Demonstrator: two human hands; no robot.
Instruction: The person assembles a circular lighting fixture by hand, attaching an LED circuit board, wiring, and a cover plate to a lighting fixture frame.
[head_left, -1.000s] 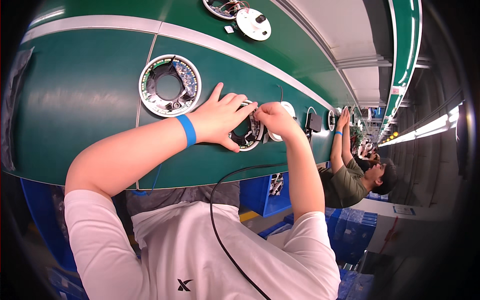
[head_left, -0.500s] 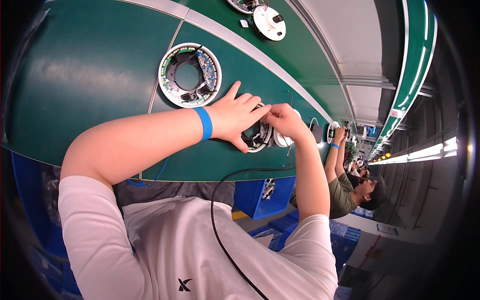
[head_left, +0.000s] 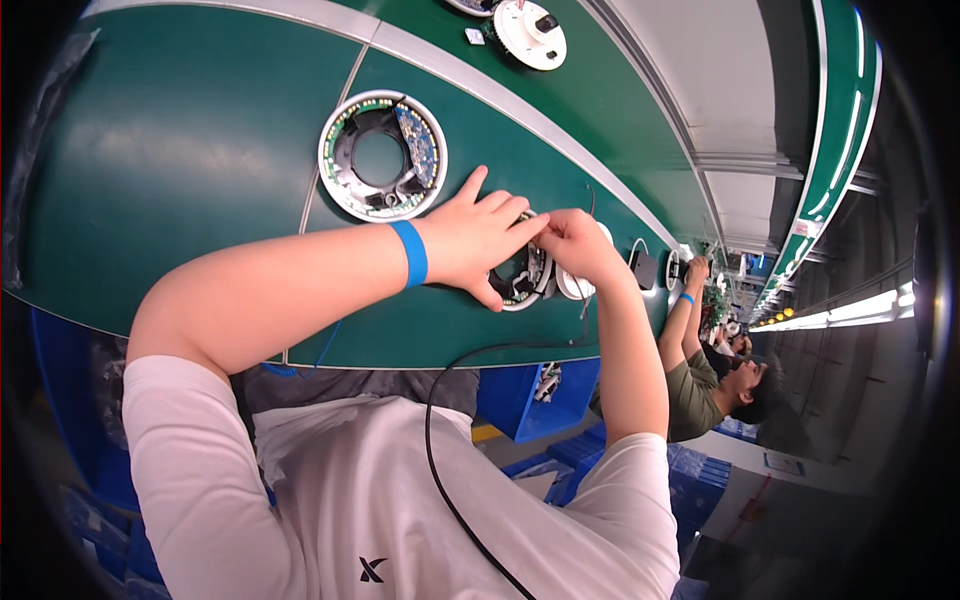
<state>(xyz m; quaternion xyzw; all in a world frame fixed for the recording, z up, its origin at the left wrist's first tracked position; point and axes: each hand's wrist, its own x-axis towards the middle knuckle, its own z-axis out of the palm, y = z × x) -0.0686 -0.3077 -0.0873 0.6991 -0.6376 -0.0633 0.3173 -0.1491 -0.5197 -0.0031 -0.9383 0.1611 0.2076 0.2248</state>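
round unit (head_left: 522, 282) near the belt's (head_left: 180, 180) near edge: left hand (head_left: 478, 240) pressed flat over it, right hand (head_left: 578, 245) pinching at its rim. best done holding the unit steady, fingertip work small. open ring unit (head_left: 382, 155) lies apart, mid-belt.

Smooth, faintly glossy green belt (head_left: 180, 180) carries a white plastic ring housing (head_left: 383, 155).

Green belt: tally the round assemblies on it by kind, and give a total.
Open ring housings showing circuit boards: 2, one lying free and one under the left hand and right hand.
Closed white round units: 1.
Total: 3.
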